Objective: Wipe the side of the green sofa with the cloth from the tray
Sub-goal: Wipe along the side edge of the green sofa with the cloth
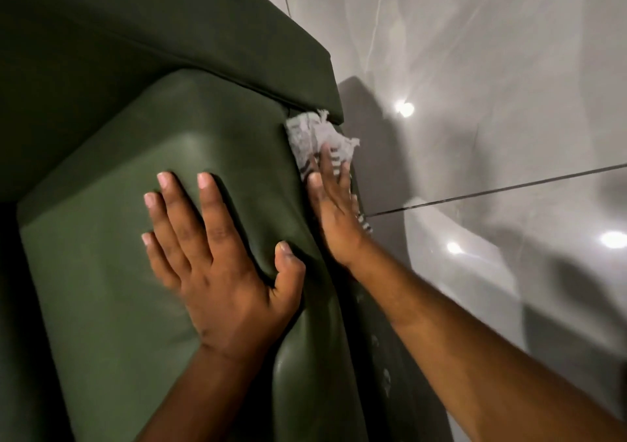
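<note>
The green sofa [112,272] fills the left and middle of the view, seen from above its arm. My left hand [217,255] lies flat on top of the arm, fingers spread, thumb hooked over the arm's outer edge. My right hand [334,210] is flat against the sofa's outer side and presses a grey-white striped cloth [314,134] with frayed edges onto it. The cloth sticks out beyond my fingertips, just under the corner of the sofa's back. Part of the cloth is hidden beneath my palm.
A glossy grey tiled floor [492,102] lies to the right of the sofa, with dark grout lines and bright light reflections. The sofa's back [169,34] runs across the top left. The tray is out of view.
</note>
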Available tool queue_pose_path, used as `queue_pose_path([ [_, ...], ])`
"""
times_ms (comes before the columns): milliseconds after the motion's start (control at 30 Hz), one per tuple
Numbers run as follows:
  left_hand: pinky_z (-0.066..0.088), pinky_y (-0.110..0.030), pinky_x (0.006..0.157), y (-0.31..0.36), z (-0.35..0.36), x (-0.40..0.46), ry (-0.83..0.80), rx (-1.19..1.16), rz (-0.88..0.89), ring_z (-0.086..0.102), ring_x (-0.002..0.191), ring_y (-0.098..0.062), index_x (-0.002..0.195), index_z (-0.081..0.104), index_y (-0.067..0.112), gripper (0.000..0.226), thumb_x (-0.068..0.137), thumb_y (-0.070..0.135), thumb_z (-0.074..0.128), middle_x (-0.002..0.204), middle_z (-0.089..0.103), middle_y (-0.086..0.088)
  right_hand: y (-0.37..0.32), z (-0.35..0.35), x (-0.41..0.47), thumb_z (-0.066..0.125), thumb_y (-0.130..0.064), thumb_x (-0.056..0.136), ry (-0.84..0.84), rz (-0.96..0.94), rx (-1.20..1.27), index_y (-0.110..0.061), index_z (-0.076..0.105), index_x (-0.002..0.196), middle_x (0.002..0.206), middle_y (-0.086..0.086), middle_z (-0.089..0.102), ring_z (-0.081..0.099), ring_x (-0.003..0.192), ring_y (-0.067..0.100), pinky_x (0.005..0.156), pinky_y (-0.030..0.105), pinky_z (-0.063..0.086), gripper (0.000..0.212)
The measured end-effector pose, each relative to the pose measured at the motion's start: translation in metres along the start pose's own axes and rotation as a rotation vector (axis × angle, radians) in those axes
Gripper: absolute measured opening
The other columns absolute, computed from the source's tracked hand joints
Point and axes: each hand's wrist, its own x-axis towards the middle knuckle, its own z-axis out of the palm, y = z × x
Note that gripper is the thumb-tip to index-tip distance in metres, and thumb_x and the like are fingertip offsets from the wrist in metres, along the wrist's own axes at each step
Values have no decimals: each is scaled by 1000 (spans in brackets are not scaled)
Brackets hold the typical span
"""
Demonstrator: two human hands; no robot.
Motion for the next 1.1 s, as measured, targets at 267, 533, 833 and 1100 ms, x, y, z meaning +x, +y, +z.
queue_pose_path([
  [267, 11, -59, 122, -2, 2, 2, 16, -56, 11, 14, 151, -43, 154, 20, 5, 90, 82, 53, 41, 160, 19, -29, 29, -20, 66, 21, -43, 101, 100, 116, 92, -30, 8, 150, 164, 3, 6, 4, 150, 25, 120, 59, 8, 52],
  [533, -1, -51, 124, -17, -24, -8, -222, -144, 60, -10, 154, -20, 159, 3, 20, 92, 85, 62, 39, 168, -5, -10, 78, -2, -93, 23, -60, 88, 57, 50, 103, -71, 5, 125, 159, -16, -3, -10, 149, 11, 123, 43, -4, 43],
  [833, 7, -57, 124, -3, -48, -139, -258, -67, -135, -2, 156, -25, 158, 8, 21, 92, 84, 67, 37, 168, 3, -4, 135, -14, -105, 31, -28, 102, 112, 321, 227, -15, 11, 151, 163, 11, 8, 8, 150, 26, 123, 45, 9, 54],
  [1100, 4, -56, 123, -4, -29, -143, -162, -23, -116, 0, 156, -31, 159, 7, 19, 94, 83, 68, 36, 168, 5, -10, 116, 15, -175, 23, -49, 91, 52, 31, -170, -54, -7, 131, 163, -1, -5, -12, 149, 25, 120, 50, -3, 50],
])
